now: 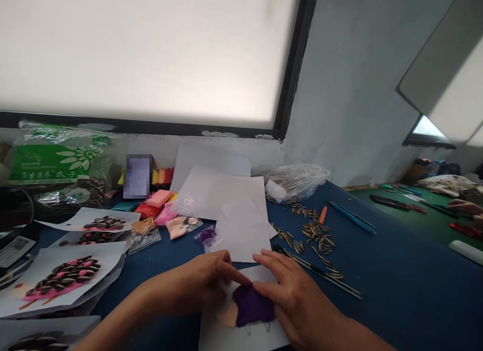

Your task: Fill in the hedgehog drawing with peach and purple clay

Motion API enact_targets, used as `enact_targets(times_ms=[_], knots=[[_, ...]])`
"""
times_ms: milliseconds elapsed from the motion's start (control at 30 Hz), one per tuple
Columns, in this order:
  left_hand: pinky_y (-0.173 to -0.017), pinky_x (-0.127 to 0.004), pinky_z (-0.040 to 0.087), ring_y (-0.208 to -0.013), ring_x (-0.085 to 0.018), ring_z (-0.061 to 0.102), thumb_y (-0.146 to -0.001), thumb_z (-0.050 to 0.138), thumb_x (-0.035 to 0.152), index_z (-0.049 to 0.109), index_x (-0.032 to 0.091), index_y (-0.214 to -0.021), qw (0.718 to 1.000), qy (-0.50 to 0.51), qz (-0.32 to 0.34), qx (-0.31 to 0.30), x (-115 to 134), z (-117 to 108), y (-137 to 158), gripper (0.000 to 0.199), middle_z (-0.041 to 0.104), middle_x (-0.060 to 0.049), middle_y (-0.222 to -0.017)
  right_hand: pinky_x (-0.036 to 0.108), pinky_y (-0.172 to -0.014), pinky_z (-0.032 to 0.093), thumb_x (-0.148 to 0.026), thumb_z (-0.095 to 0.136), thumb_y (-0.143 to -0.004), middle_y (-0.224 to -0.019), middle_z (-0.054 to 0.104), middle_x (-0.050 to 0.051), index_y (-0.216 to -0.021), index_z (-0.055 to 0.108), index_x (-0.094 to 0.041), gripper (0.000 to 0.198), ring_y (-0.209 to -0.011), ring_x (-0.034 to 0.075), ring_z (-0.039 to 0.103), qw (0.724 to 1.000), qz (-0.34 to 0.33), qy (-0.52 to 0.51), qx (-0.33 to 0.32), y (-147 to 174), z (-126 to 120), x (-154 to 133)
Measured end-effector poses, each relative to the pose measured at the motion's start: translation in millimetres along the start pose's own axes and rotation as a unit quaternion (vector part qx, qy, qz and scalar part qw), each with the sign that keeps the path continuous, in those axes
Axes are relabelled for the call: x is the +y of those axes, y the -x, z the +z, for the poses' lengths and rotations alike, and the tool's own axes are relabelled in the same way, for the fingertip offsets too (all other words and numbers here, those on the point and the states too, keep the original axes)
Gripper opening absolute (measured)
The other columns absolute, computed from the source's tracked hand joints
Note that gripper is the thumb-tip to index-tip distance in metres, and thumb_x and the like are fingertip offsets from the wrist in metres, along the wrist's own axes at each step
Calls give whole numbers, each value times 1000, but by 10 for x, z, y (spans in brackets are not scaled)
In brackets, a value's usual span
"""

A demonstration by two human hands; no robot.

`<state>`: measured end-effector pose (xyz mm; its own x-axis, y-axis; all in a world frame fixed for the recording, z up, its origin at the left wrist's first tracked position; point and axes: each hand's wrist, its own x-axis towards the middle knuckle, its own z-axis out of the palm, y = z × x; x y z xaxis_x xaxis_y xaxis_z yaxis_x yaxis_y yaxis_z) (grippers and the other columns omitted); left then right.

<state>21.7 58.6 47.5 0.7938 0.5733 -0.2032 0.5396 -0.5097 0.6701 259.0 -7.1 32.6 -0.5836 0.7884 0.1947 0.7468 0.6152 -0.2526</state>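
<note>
A flat, rounded patch of purple modelling clay lies on a white sheet of paper at the table's near edge. Against its left side sits a piece of peach clay, and two small legs are drawn below it. My left hand stretches its index finger onto the clay's top edge, with the other fingers curled underneath and partly hidden. My right hand lies open with fingers spread, its thumb touching the upper right edge of the clay. Neither hand grips anything.
Left are finished seed-and-clay pictures. Behind stand clay packets, white paper and a green seed bag. To the right lie sunflower seeds, an orange clay stick, tweezers and a craft knife. A co-worker's hand shows far right.
</note>
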Motion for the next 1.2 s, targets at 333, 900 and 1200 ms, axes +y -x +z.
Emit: enact_targets(times_ms=[333, 900, 1200], knots=[[-70, -23, 44, -81, -15, 58, -72, 50, 1, 66, 31, -124, 998, 45, -15, 29, -34, 26, 1, 62, 57, 0, -94, 58, -103, 44, -2, 54, -78, -148, 47, 21, -120, 69, -19, 48, -135, 38, 45, 1000, -12, 21, -9, -9, 21, 2], [-75, -27, 37, -80, -17, 48, -100, 37, 19, 62, 43, -126, 998, -67, -13, -12, 169, 49, 40, 44, 46, 0, -91, 57, -108, 39, -15, 56, -84, -148, 47, 20, -119, 70, -12, 38, -140, 40, 36, 995, 11, 70, -69, 50, -116, -54], [-83, -32, 41, -88, -19, 54, -100, 43, 30, 58, 47, -131, 997, -63, -38, -7, 247, 23, 40, 38, 50, -1, -96, 59, -109, 36, -29, 56, -91, -153, 36, 26, -135, 58, -7, 49, -142, 43, 31, 983, -30, 99, -153, 68, -193, -21]])
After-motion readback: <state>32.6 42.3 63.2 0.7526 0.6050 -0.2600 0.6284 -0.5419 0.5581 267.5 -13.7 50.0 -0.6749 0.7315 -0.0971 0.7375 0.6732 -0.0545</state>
